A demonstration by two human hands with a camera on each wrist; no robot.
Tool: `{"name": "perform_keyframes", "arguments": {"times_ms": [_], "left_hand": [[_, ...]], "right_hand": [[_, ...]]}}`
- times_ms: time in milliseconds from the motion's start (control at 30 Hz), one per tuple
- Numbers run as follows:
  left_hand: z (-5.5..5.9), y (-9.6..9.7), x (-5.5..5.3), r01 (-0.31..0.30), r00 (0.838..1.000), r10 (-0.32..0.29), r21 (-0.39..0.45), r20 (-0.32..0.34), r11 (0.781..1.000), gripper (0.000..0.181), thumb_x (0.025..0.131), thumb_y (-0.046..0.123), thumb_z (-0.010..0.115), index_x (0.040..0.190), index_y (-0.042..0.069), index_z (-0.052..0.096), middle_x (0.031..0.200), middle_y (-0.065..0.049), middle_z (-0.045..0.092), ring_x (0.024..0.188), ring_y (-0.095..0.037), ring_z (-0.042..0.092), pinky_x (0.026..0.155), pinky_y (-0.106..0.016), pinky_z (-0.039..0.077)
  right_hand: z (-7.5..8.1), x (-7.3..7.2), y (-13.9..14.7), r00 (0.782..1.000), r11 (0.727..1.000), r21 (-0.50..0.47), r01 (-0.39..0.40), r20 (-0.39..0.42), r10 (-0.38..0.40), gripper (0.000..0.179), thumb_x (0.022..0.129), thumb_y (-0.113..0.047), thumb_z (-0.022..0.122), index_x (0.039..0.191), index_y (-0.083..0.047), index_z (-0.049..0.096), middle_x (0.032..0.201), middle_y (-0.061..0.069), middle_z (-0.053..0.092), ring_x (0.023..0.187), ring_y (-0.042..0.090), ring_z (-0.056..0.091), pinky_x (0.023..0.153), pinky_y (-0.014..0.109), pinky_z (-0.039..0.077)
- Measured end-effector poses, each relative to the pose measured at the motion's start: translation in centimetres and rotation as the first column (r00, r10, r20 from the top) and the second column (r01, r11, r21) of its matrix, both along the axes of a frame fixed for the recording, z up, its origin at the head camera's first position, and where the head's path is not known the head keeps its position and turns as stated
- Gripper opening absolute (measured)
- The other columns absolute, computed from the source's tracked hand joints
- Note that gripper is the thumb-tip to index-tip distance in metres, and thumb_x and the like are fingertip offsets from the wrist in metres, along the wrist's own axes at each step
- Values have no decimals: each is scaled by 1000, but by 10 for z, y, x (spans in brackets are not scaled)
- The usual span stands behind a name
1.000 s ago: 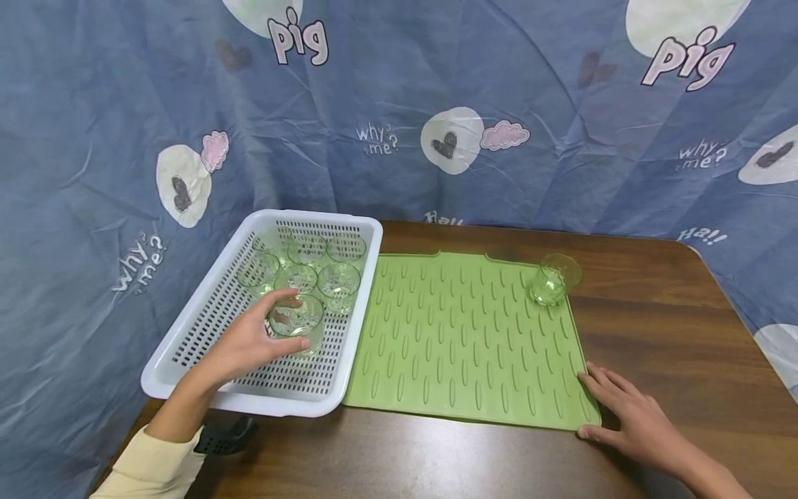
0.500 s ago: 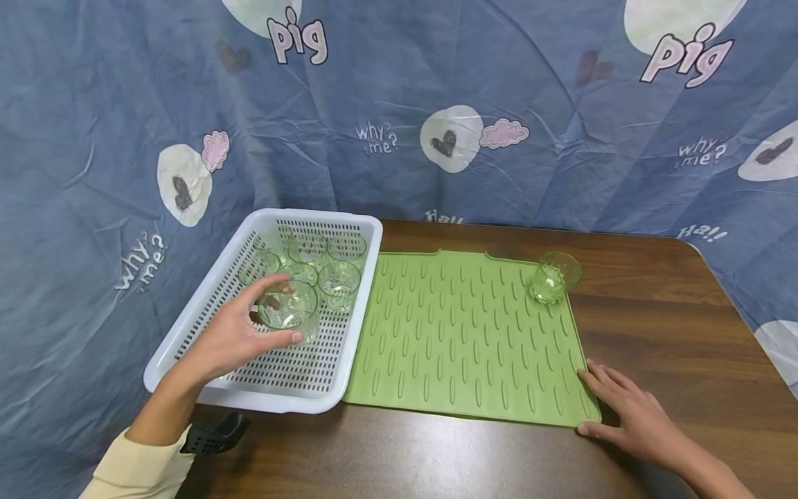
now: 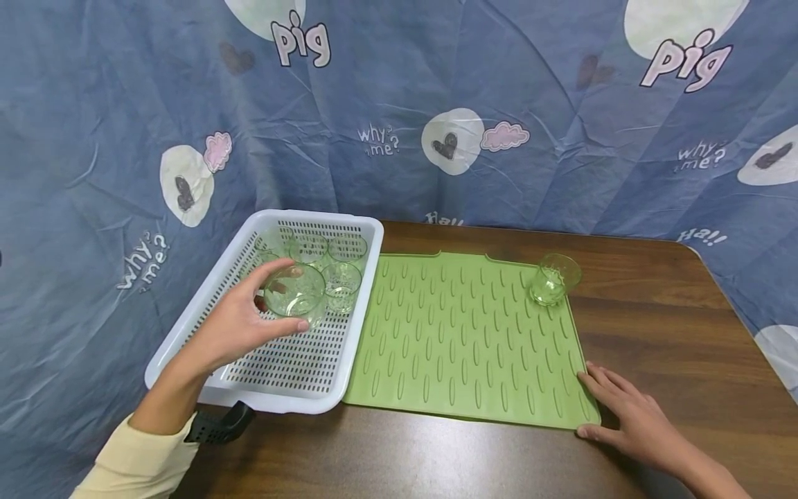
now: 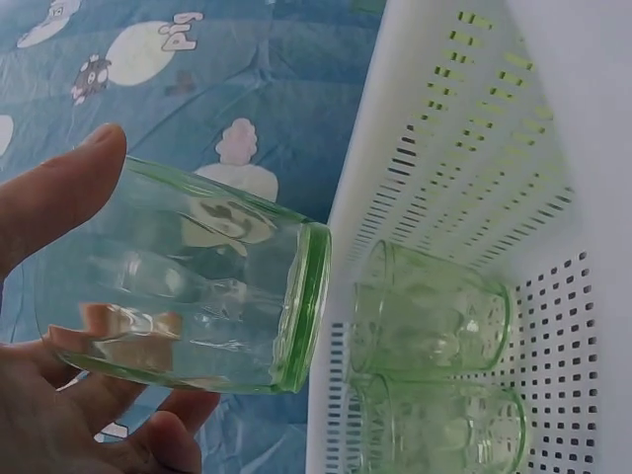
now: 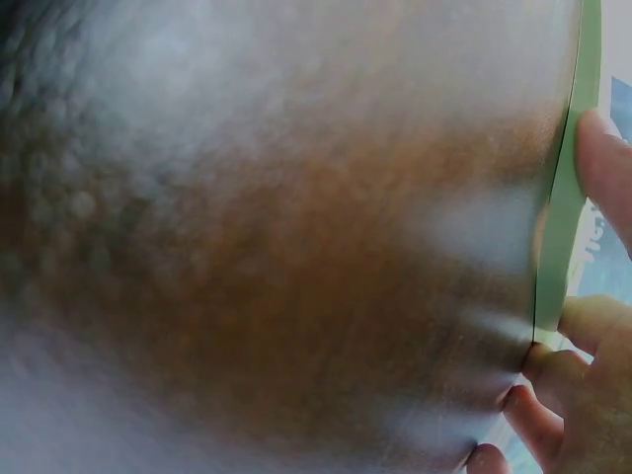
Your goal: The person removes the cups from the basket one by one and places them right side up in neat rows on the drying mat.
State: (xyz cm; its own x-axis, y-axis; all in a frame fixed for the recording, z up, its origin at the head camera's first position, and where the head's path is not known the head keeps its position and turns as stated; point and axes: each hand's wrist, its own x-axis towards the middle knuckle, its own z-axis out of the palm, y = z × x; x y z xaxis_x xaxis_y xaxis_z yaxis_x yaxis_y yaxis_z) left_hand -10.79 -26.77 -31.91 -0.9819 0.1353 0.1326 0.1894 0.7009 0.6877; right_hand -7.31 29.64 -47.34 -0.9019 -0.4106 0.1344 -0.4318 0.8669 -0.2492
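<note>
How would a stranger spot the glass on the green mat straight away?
Find the green mat on the wooden table, right of the white basket. At the mat's far right corner stands a green-tinted glass. It is the only glass on the mat: similar glasses sit in the basket, and the left hand holds another glass.

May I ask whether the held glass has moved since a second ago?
Yes, in the head view the held glass shows nearer the basket's far rim.

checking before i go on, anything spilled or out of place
No spill or damage shows. One oddity: the lone glass stands so near the far right corner of the green mat that its base may overhang.
</note>
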Motion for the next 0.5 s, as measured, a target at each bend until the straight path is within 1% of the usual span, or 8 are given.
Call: {"name": "perform_keyframes", "arguments": {"times_ms": [100, 167, 267, 367, 500], "left_hand": [[2, 3, -3, 3, 1000, -3, 1, 7, 1000, 88, 74, 27, 87, 149, 18, 41, 135, -8, 60, 100, -16, 53, 75, -20, 47], [4, 5, -5, 9, 1000, -9, 10, 11, 1000, 89, 74, 27, 87, 149, 18, 41, 135, -10, 60, 100, -18, 53, 75, -22, 48], [5, 7, -7, 16, 1000, -16, 27, 20, 1000, 90, 75, 26, 87, 150, 18, 39, 136, -10, 60, 100, -20, 53, 75, -22, 48], [7, 9, -10, 16, 999, -17, 42, 29, 999, 91, 75, 25, 87, 151, 19, 38, 136, -11, 60, 94, -19, 55, 71, -21, 49], [11, 14, -15, 9, 999, -11, 46, 45, 999, 89, 76, 25, 86, 151, 18, 38, 135, -10, 59, 84, -20, 54, 67, -23, 48]], "right_hand": [[-1, 1, 0, 1000, 1000, -2, 0, -14, 0, 86, 73, -46, 83, 145, -12, 50, 148, 20, 50, 139, 24, 38, 79, 70, 46], [-1, 1, 1, 1000, 1000, -3, 3, -17, -3, 87, 73, -46, 83, 146, -13, 50, 148, 20, 50, 140, 20, 36, 79, 70, 46], [-2, 1, 1, 1000, 1000, -4, 6, -20, -6, 87, 72, -46, 83, 146, -14, 50, 148, 19, 50, 140, 19, 36, 79, 69, 46], [-2, 1, 1, 1000, 1000, -4, 4, -21, -5, 87, 72, -46, 83, 145, -14, 50, 147, 20, 51, 138, 21, 37, 78, 68, 47], [-3, 0, 1, 1000, 1000, -4, -2, -22, 1, 86, 72, -46, 83, 145, -14, 50, 147, 20, 51, 141, 16, 35, 77, 67, 47]]}}
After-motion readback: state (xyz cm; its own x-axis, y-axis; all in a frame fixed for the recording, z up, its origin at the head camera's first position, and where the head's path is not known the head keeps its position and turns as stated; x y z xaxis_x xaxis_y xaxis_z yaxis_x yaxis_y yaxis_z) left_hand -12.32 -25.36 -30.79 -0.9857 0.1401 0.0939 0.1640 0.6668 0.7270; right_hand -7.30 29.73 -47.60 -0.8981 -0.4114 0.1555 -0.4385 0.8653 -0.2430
